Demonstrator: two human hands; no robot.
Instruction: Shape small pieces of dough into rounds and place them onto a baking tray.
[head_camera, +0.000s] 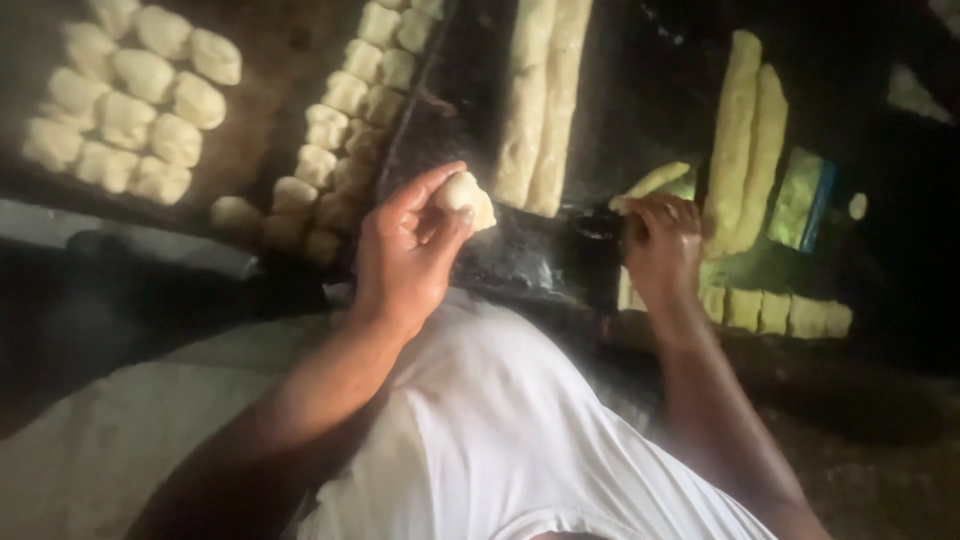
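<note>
Head view, looking down past a white shirt (500, 430) at a dark desk (620, 110).

Left hand (405, 255): grip closed around a small pale dough piece (463, 192), pinched between thumb and fingertips and raised just above the desk edge. The piece was roundish, with no clear long axis.

Right hand (662, 245): fingers curled down at the near end of a short dough strip (655, 182). The strip's long axis ran from about 8 o'clock up toward 2 o'clock, away from the hand. Could not tell whether the fingers pinched the strip or only pressed on it.

Key relation: the held piece lay at roughly 9 o'clock from the right hand, apart from it. Rows of shaped dough lumps (340, 150) sat at 10 to 11 o'clock from the left hand, which was the nearer hand to them.

Around them: a cluster of rounded lumps (130, 100) far off at 10 o'clock; two long dough logs (545, 100) at 12 o'clock between the hands; two more logs (745, 140) at 1 o'clock from the right hand; a row of cut blocks (775, 312) at 4 o'clock; a greenish flat object (800, 198), kind unclear.
</note>
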